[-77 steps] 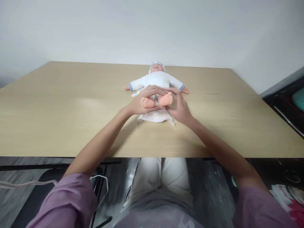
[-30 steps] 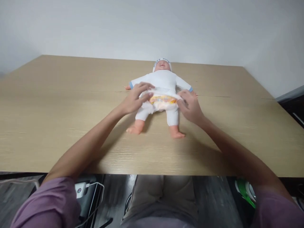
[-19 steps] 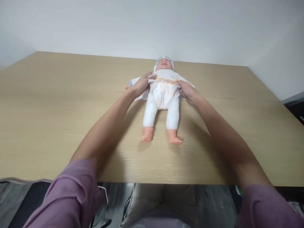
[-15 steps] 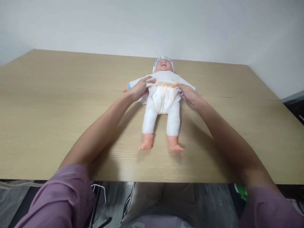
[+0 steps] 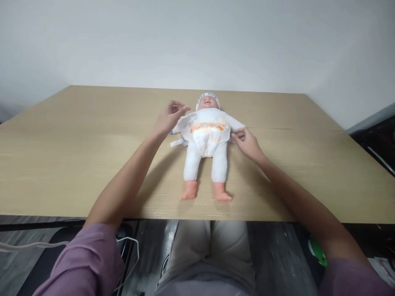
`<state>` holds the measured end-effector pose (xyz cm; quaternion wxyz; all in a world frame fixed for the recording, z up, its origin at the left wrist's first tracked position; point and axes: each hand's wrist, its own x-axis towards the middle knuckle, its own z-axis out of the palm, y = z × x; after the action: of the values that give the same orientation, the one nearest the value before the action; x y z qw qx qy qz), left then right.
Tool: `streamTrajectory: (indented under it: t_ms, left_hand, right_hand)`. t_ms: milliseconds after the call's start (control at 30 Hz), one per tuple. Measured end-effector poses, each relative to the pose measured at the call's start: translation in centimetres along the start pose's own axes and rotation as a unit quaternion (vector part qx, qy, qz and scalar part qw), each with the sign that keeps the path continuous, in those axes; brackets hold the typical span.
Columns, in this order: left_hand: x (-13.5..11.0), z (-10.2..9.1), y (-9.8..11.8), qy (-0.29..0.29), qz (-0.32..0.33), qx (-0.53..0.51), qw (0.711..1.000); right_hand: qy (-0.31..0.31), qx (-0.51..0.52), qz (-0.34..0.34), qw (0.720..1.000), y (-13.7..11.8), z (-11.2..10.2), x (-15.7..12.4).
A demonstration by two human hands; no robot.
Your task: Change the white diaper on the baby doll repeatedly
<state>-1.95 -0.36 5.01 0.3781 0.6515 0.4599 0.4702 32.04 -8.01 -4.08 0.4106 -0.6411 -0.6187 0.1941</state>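
Two purple sleeves (image 5: 83,263) frame the near edge, with pale trousers (image 5: 210,246) between them; a white cable (image 5: 31,246) runs on the floor at the left and something green (image 5: 317,253) shows at the right, under the table (image 5: 61,156). One doll (image 5: 206,158) lies on its back on the wood, lengthways, bare feet (image 5: 189,193) close to the near edge and head toward the wall (image 5: 197,41); its legs are in white, slightly parted. Above them sits a diaper (image 5: 206,139), white with an orange and yellow printed band across the waist; the print is too small to make out. The white shirt (image 5: 185,127) is spread open to either side of it.

The right hand (image 5: 248,144) is at the doll's waist on the right; thumb and forefinger are pinched shut on a white edge there, touching the doll; whether that edge is diaper or shirt cannot be told; the other fingers are curled in. The left hand (image 5: 168,118) is raised just beside the doll's shoulder on the left; its fingertips are gathered loosely near the thumb; it is blurred, so whether it grips anything cannot be told, though it looks clear of the shirt.

Farthest, the cap (image 5: 207,97) is white with a band of dark lettering; the letters are too small to read.
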Motion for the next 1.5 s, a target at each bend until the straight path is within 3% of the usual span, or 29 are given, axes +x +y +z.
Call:
streamTrajectory:
  t_ms: [100, 200, 367, 700, 833, 1000, 1200, 1400, 1500]
  left_hand:
    - [-1.9, 2.6, 2.1, -0.046, 0.139, 0.109, 0.983]
    - [-2.9, 6.2, 3.0, -0.135, 0.23, 0.219, 0.938]
    - [-3.2, 9.8, 2.4, -0.163, 0.231, 0.358, 0.89]
    - [-3.6, 10.2, 2.6, -0.149, 0.202, 0.425, 0.87]
    - [-3.5, 10.4, 2.5, -0.15, 0.197, 0.423, 0.871]
    - [-3.4, 10.3, 2.3, -0.148, 0.198, 0.409, 0.879]
    - [-3.4, 10.3, 2.1, -0.15, 0.192, 0.394, 0.886]
    - [-3.3, 10.6, 1.8, -0.135, 0.196, 0.392, 0.889]
    - [-3.4, 10.7, 1.8, -0.134, 0.191, 0.389, 0.892]
  right_hand:
    - [0.031, -0.127, -0.038, 0.991, 0.9, 0.4, -1.4]
    - [0.034, -0.18, -0.036, 0.982, 1.1, 0.5, -1.6]
    - [0.025, -0.188, 0.028, 0.982, 1.1, 0.3, -1.0]
    - [0.02, -0.187, 0.073, 0.98, 0.5, 0.2, -0.7]
    - [-0.009, -0.166, 0.08, 0.983, 0.3, 0.1, -0.9]
    - [-0.026, -0.008, 0.036, 0.999, 0.5, -0.7, -0.9]
    - [-0.076, 0.182, 0.082, 0.977, -0.8, -2.1, 0.5]
    - [-0.117, 0.199, 0.033, 0.972, -4.7, 0.8, 3.0]
    - [-0.097, 0.165, 0.002, 0.981, -5.8, 2.8, 3.3]
